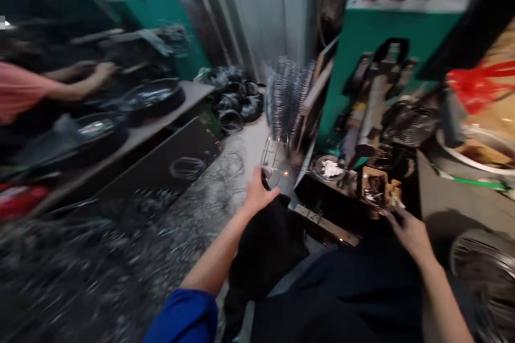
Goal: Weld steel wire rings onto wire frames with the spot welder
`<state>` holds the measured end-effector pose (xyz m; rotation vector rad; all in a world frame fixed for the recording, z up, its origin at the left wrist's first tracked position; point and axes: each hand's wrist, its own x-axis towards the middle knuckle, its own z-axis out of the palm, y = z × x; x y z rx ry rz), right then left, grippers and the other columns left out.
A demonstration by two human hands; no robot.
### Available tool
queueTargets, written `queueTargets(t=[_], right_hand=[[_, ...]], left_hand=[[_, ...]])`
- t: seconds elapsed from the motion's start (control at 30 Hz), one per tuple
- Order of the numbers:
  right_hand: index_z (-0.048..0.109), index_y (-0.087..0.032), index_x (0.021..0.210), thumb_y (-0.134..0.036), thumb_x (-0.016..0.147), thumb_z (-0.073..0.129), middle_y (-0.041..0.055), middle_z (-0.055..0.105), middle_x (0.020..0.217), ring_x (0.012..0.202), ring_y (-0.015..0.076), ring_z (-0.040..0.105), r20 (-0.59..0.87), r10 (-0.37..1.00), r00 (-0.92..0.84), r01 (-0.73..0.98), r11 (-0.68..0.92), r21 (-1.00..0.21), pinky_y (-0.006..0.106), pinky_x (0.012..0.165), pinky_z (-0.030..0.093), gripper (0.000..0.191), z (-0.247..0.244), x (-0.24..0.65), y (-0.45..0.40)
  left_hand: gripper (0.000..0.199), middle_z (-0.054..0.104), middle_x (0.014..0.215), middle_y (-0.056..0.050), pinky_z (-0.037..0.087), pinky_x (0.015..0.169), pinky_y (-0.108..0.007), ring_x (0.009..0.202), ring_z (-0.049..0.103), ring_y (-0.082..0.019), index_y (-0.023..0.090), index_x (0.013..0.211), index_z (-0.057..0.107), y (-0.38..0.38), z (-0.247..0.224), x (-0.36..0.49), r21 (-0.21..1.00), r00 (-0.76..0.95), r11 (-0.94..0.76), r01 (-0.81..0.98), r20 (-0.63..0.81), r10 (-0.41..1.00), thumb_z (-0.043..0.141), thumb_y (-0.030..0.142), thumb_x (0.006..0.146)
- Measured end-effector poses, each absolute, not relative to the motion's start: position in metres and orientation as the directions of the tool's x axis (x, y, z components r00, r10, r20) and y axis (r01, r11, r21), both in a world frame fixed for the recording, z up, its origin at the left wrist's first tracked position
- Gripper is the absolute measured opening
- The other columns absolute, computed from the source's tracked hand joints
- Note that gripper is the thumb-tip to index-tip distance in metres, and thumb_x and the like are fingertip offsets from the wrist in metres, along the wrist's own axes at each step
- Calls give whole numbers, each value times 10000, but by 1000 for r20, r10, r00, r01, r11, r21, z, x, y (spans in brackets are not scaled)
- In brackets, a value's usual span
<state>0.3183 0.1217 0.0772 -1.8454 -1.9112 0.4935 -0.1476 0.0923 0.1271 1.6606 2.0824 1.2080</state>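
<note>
My left hand [260, 193] is stretched out low in the middle, at the lower end of a wire frame [275, 158]; its thumb and fingers are curved round the frame's edge. Behind the frame stands a tall stack of wire pieces [286, 96]. On the right, my right hand [408, 230] reaches to the edge of a small tan box [374, 185] with dark bits in it. Blur hides whether its fingertips hold anything. A green machine [402, 24] with a metal cylinder [372, 112] stands just beyond.
At left, a person's arms [86, 83] work over a bench [197, 91] with round black trays. Black coils [235, 99] lie by the wall. Loose wire [120, 262] covers the floor. A white bucket [478, 158] and a wire basket [483, 268] are at right.
</note>
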Motion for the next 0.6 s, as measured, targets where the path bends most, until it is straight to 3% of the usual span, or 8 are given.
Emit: queueTargets(t=[0.07, 0.17, 0.27, 0.33, 0.4, 0.47, 0.53, 0.6], right_hand=[[727, -213, 912, -617, 756, 507, 143, 761, 948, 908, 355, 720, -89, 993, -76, 870, 22, -493, 440, 812, 555, 486, 40, 336, 119], [730, -242, 854, -590, 712, 534, 118, 772, 876, 871, 349, 733, -398, 888, -230, 890, 26, -456, 427, 793, 570, 424, 4, 343, 123], [739, -240, 928, -603, 731, 520, 121, 779, 967, 953, 346, 730, -466, 840, -279, 895, 51, -443, 426, 872, 561, 468, -2, 335, 132], [736, -232, 997, -617, 745, 498, 124, 769, 1060, 1041, 350, 710, -429, 861, -272, 901, 72, -428, 431, 941, 538, 517, -1, 327, 140], [728, -228, 1042, -621, 751, 488, 124, 760, 1105, 1092, 350, 693, -423, 865, -269, 911, 86, -404, 430, 975, 523, 545, -2, 319, 148], [724, -221, 1054, -625, 744, 488, 129, 763, 1088, 1074, 354, 700, -471, 844, -255, 929, 79, -361, 430, 960, 530, 560, -6, 314, 152], [723, -226, 1034, -623, 739, 489, 124, 771, 1046, 1019, 351, 719, -534, 811, -238, 944, 66, -322, 428, 928, 546, 547, -13, 313, 151], [725, -240, 971, -611, 732, 494, 118, 778, 991, 957, 352, 734, -568, 794, -217, 957, 59, -284, 436, 885, 565, 499, -18, 315, 147]], left_hand=[[736, 662, 922, -72, 545, 831, -389, 848, 670, -261, 128, 1335, 471, 78, 133, -205, 613, -468, 191, 767, 331, 819, 743, 302, 673], [854, 669, 1124, -150, 532, 942, -466, 1017, 668, -329, 85, 1405, 427, 25, 149, -305, 479, -656, 470, 741, 368, 659, 774, 289, 651], [957, 573, 1345, -251, 455, 1025, -611, 1219, 565, -453, 14, 1442, 373, -59, 170, -390, 367, -839, 774, 516, 398, 371, 803, 331, 648], [1153, 313, 1550, -326, 258, 1081, -764, 1396, 300, -574, 11, 1541, 150, -111, 178, -423, 376, -874, 865, 332, 467, 133, 798, 399, 670], [1221, 109, 1653, -253, 137, 1113, -779, 1466, 79, -569, 130, 1570, 32, -139, 175, -433, 416, -845, 871, 259, 535, -4, 758, 580, 698], [1113, 94, 1658, -233, 138, 1131, -762, 1474, 71, -555, 147, 1559, 75, -132, 153, -423, 407, -875, 872, 272, 481, 49, 690, 617, 759], [842, 224, 1592, -290, 223, 1127, -730, 1459, 192, -530, 62, 1498, 245, -92, 109, -398, 332, -929, 878, 345, 252, 270, 614, 475, 863], [557, 529, 1360, -274, 388, 1071, -629, 1334, 447, -455, 47, 1285, 527, -36, 48, -364, 327, -888, 838, 437, 10, 460, 646, 390, 863]])
